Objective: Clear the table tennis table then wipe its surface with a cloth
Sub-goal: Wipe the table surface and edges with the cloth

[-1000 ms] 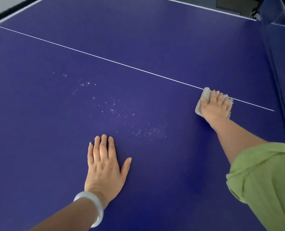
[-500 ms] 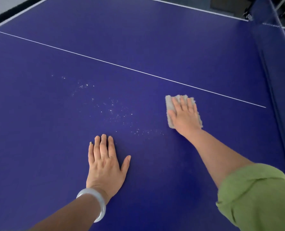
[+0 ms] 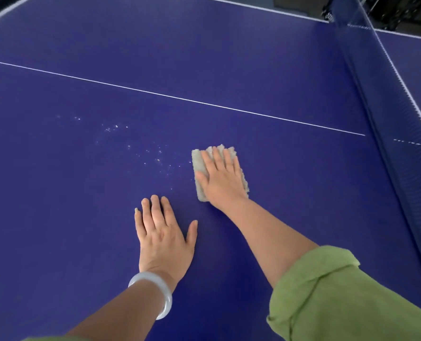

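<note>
The blue table tennis table (image 3: pixel 266 57) fills the view, with a white centre line running across it. A folded grey cloth (image 3: pixel 197 163) lies flat on the surface near the middle. My right hand (image 3: pixel 220 178) presses down on the cloth with straight fingers, covering most of it. My left hand (image 3: pixel 164 236) rests flat on the table, fingers spread, a little nearer to me and to the left of the cloth. A scatter of small white specks (image 3: pixel 135 146) lies on the surface just left of the cloth.
The blue net (image 3: pixel 382 114) runs along the right side, from the far edge toward me, with a white top tape. Beyond it is the table's other half (image 3: pixel 416 60). The white edge line (image 3: pixel 253 7) marks the far side.
My right hand has slid the cloth leftward and toward me, from the centre line near the net to the edge of the white specks. My left hand has stayed in place.
</note>
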A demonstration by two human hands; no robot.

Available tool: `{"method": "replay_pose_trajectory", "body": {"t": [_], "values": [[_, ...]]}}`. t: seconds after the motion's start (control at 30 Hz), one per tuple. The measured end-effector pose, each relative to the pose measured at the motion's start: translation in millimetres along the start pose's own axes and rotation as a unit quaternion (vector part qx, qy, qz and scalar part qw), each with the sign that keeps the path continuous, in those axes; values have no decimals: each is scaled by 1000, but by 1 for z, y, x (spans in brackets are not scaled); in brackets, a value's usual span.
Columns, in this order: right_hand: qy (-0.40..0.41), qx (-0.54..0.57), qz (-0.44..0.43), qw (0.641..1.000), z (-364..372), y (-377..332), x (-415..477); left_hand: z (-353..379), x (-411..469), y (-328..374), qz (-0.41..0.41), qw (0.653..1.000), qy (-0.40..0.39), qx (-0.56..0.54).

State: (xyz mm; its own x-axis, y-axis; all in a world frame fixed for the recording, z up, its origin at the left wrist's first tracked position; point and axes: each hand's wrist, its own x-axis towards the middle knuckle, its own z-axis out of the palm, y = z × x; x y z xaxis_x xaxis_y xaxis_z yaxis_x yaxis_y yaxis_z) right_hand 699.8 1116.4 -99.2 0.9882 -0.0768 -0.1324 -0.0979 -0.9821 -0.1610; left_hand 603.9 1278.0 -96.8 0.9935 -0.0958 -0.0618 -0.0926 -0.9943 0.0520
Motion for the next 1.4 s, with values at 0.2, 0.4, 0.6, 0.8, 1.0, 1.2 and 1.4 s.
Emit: {"method": "replay_pose_trajectory", "body": {"t": [0.2,0.4,0.6,0.8,1.0,1.2,1.4], "values": [[-1,-17,142,990,-12,117,-52,2,-1,-2,5,1000,2,-3],[72,33,347,935,-1,162,-163,2,-1,-1,9,1000,-5,6],[72,-44,205,975,19,46,-122,2,-2,-2,6,1000,-3,7],[51,-67,147,986,11,98,-143,3,-1,-3,6,1000,0,-2],[72,8,354,932,18,62,-188,2,0,-1,-7,1000,-6,6],[55,-15,193,980,31,-16,-141,-8,-1,-14,2,985,5,-171],[36,-40,151,987,31,-4,-135,-21,2,-116,-48,975,77,-205]]}}
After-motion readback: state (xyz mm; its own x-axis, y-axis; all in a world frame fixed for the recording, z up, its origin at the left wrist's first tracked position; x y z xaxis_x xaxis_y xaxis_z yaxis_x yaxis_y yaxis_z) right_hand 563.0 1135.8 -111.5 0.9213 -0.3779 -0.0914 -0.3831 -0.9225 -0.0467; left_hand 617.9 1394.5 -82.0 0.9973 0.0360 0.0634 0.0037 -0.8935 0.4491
